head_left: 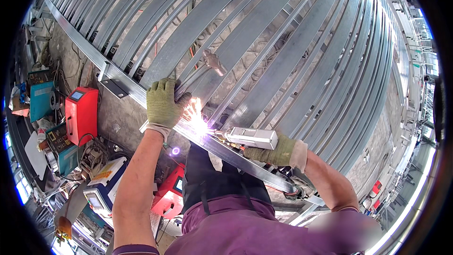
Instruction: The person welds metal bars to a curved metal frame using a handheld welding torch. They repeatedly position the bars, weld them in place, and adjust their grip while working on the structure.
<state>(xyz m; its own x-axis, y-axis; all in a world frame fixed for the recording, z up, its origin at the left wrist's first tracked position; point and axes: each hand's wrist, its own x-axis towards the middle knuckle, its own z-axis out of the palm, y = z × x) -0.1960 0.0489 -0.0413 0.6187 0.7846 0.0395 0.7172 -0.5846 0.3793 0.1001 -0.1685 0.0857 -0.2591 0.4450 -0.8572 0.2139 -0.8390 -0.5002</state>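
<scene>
Bright sparks and a white glare [200, 126] burn at the joint between a slat's end and the long metal rail [250, 163] in front of me. My right hand [276, 151], in a green work glove, is closed round a silver handheld welding torch [252, 137] whose nozzle points left into the glare. My left hand [163, 104], gloved too, rests at the rail just left of the sparks. A hammer [214, 62] lies over the slats, its handle running into the crook of my left thumb and forefinger; the handle's end is hidden.
Parallel galvanised slats [288, 73] spread beyond the rail, with cables on the concrete floor below. To the left stand a red machine [81, 115] and teal machines [41, 99]. Another red machine [170, 192] and a white-and-blue unit [106, 182] sit beside my legs.
</scene>
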